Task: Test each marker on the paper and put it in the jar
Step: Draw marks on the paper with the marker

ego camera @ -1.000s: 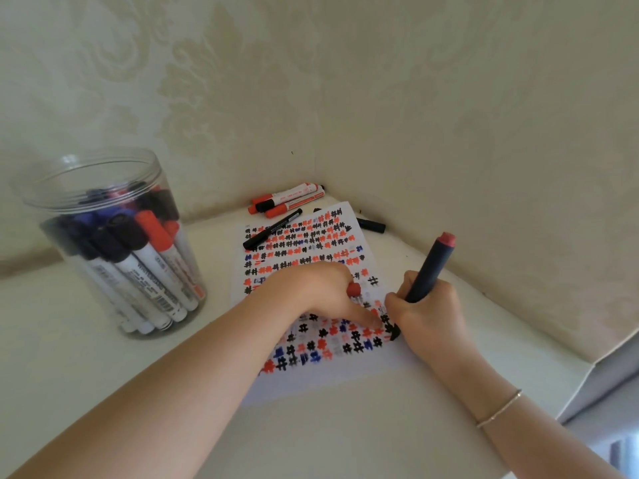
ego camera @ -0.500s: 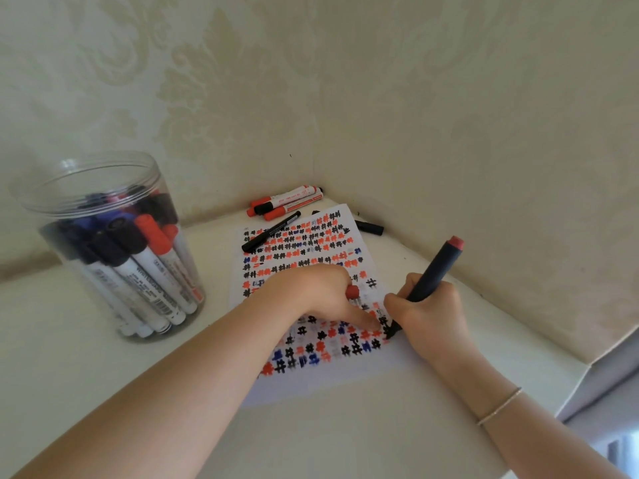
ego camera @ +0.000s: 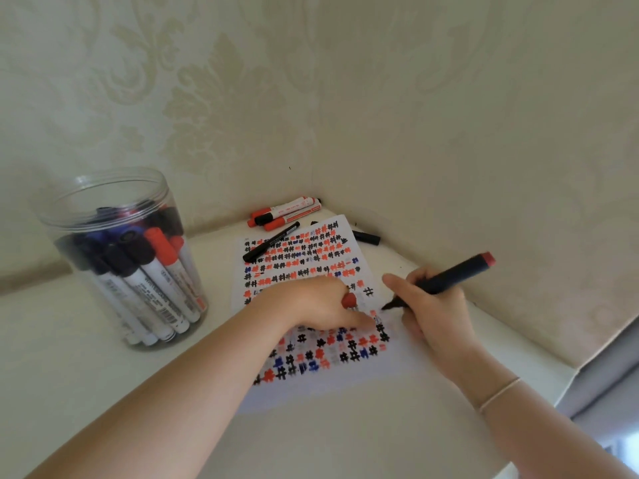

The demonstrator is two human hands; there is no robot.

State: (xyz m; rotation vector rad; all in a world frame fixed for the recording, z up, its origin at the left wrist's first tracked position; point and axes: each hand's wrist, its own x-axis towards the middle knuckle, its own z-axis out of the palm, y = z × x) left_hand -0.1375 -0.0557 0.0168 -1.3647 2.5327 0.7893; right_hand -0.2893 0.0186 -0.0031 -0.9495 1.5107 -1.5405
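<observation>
My right hand point(ego camera: 435, 312) grips a dark marker point(ego camera: 449, 276) with a red end cap, its tip just above the right edge of the paper point(ego camera: 311, 385). The white sheet is covered with rows of black, red and blue test marks. My left hand point(ego camera: 318, 302) rests on the sheet, fingers curled round a red cap point(ego camera: 349, 300), one fingertip pressing the paper. The clear jar point(ego camera: 103, 198) stands at the left, holding several markers.
Three red and black markers point(ego camera: 285, 212) lie in the corner against the wall. A thin black pen point(ego camera: 271, 242) lies on the sheet's top left, and a black cap or marker point(ego camera: 368, 237) sits by the right wall. Walls close in behind and to the right.
My right hand has lifted the marker's tip off the paper and tilted the barrel lower to the right. My left hand stays on the sheet.
</observation>
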